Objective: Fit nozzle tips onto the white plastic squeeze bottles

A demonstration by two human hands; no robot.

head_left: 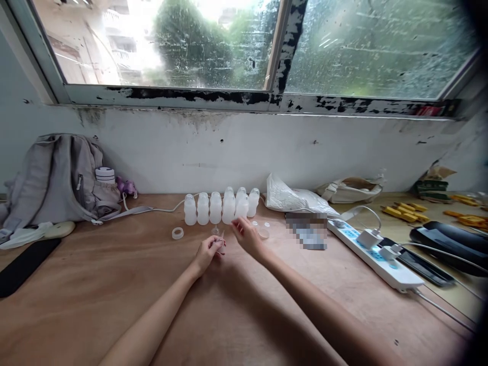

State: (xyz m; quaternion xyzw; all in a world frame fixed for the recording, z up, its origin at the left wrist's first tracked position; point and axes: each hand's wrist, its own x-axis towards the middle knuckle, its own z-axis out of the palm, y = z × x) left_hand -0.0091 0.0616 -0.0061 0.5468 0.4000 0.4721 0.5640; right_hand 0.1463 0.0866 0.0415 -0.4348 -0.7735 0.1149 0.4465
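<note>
Several small white plastic bottles [221, 206] stand in a row on the wooden table [114, 295], near the wall. My left hand [208, 252] is closed on a small clear plastic piece [218, 234] just in front of the row. My right hand [246, 235] reaches toward the right end of the bottles, its fingertips close to one bottle; I cannot tell whether it holds anything. A white ring-shaped cap [177, 233] lies left of my hands. Small clear caps [263, 231] lie to the right of my right hand.
A grey backpack [57, 178] with a white cup leans at the back left, a black flat object [25, 264] in front of it. A white plastic bag [293, 198], a power strip [375, 254] with chargers, phones and yellow tools fill the right side.
</note>
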